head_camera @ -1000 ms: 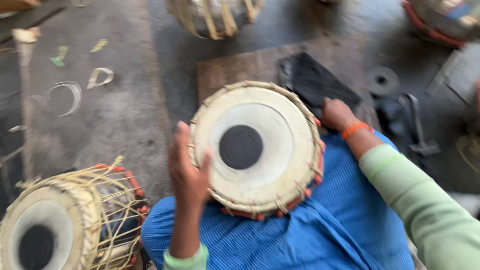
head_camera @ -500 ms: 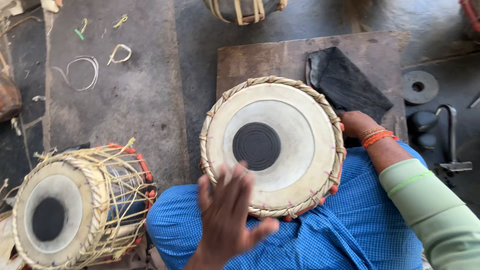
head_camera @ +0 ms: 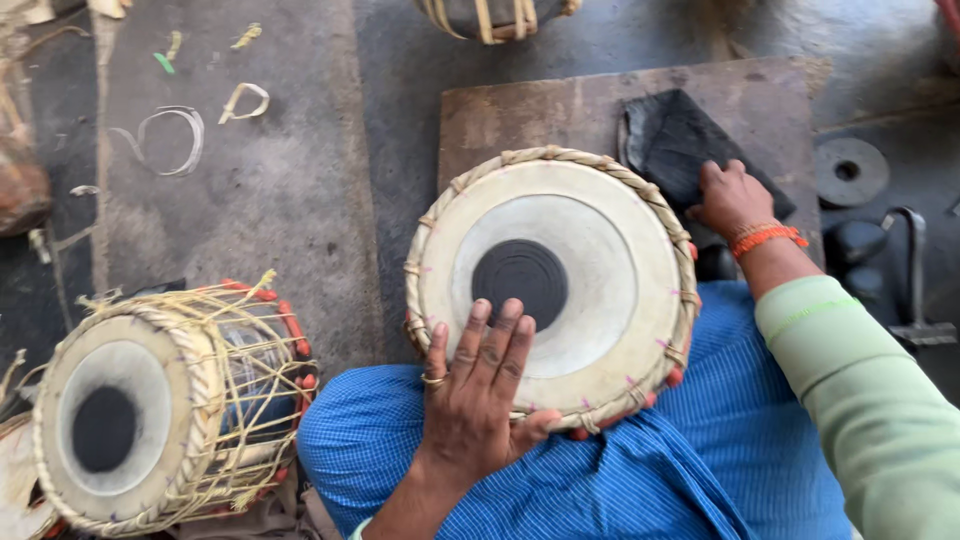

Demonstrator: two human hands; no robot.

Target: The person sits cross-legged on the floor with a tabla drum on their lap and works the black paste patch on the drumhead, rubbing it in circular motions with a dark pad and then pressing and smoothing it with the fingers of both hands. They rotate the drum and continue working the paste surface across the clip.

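**Two hands on a drum held in the lap**

We see a round hand drum (head_camera: 550,285) resting on a lap covered in blue striped cloth (head_camera: 640,470), its pale skin facing up with a black circular patch at the centre and a braided strap ring around the rim; it sits in the middle of the view, its far edge over a worn wooden board (head_camera: 560,110) that lies on the grey floor (head_camera: 270,200). The left hand (head_camera: 475,400) lies flat on the near part of the drumhead, fingers stretched out and together, tips reaching the edge of the black patch, thumb spread along the near rim; it presses or rests on the skin and clasps nothing; a ring shows on one finger. The right hand (head_camera: 730,200), with an orange band at the wrist and a pale green sleeve behind it, is at the far right rim of the drum, fingers curled down onto a black flat piece (head_camera: 690,145) lying on the board; whether it grips that piece or only touches it we cannot tell.

To the left, well apart, a second drum (head_camera: 160,410) lies tilted on its side, laced with yellowish straps and showing red pegs; strap offcuts (head_camera: 165,140) lie scattered on the floor beyond it. To the right of the board we see a dark metal disc (head_camera: 848,170) and a hammer-like metal tool (head_camera: 915,290); part of another strapped drum (head_camera: 490,18) shows at the top edge.
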